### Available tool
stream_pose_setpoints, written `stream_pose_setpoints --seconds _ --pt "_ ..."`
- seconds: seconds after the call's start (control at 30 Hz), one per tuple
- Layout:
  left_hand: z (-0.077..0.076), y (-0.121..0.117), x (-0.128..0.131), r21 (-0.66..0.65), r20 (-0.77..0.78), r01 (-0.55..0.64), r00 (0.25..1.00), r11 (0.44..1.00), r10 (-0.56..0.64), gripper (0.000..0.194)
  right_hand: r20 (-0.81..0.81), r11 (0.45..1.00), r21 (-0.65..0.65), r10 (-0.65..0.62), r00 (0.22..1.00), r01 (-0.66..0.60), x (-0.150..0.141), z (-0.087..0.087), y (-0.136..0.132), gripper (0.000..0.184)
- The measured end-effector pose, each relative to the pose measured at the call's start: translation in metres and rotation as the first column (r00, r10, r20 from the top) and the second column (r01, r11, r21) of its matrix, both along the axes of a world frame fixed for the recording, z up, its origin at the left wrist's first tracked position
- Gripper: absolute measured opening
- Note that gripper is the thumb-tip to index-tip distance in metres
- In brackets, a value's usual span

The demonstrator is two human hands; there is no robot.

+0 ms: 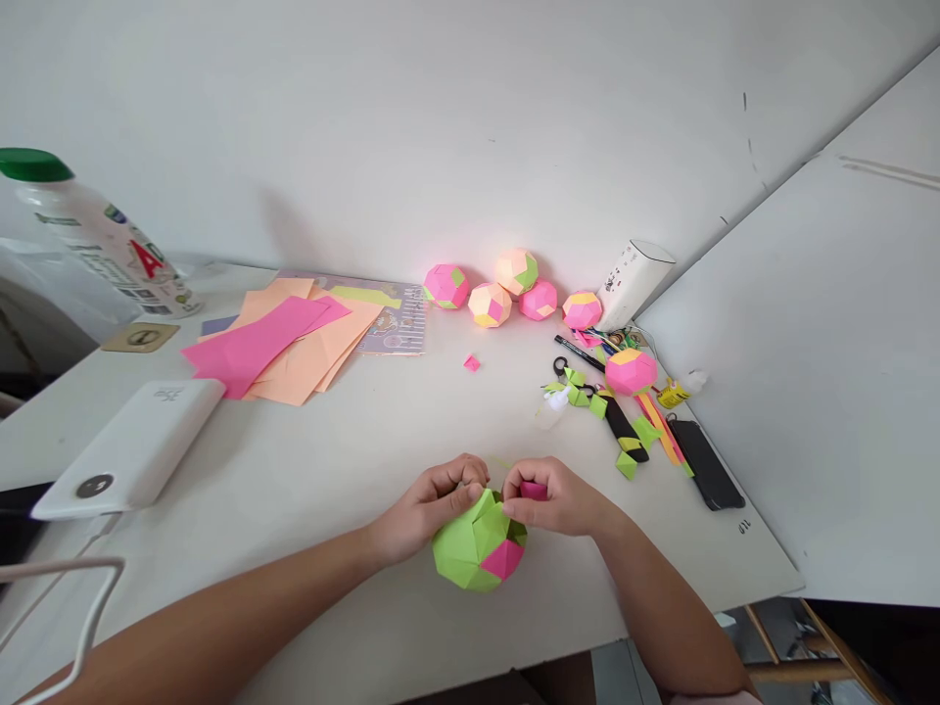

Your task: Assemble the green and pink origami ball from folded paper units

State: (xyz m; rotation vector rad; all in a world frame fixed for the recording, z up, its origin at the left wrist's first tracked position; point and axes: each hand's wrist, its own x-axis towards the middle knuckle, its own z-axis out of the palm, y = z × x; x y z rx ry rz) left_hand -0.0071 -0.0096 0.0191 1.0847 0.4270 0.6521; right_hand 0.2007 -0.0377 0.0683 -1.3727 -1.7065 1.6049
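Note:
A green folded-paper ball [474, 548] with one pink facet rests between my two hands near the front of the white table [308, 470]. My left hand [433, 504] is curled against the ball's upper left side, fingers closed on it. My right hand [558, 497] pinches a small pink paper piece [534, 490] at the ball's top right. Both sets of fingertips meet at the top of the ball.
Several finished pink and orange paper balls [506, 289] line the wall. Pink and orange paper sheets [286, 343] lie back left, beside a white power bank [136, 446] and a green-capped bottle [95, 235]. Scissors, paper scraps and a black phone [705, 462] crowd the right.

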Motion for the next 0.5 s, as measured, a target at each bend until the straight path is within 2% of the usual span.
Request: stream_pose_setpoints --seconds 0.17,0.37,0.43,0.5 --pt "0.0017 -0.0012 -0.0006 0.042 -0.036 -0.012 0.999 0.999 0.013 0.029 -0.01 0.997 -0.071 -0.031 0.999 0.03 -0.0015 -0.002 0.0001 0.018" --pt "0.004 -0.0001 -0.0004 0.186 -0.087 -0.01 0.996 0.983 0.027 0.029 -0.028 0.993 -0.117 -0.015 0.999 0.012 -0.0025 0.0 -0.0009 0.025" --pt "0.0039 0.0002 -0.0005 0.303 -0.146 -0.064 0.983 0.951 0.113 0.025 -0.047 0.991 -0.132 -0.024 0.999 0.017 -0.0042 0.0006 -0.0012 0.027" --pt "0.0028 0.0 -0.0011 0.486 -0.174 -0.18 0.939 0.855 0.297 0.016 -0.091 0.988 -0.131 -0.099 0.991 0.086 -0.007 0.0 -0.001 0.028"
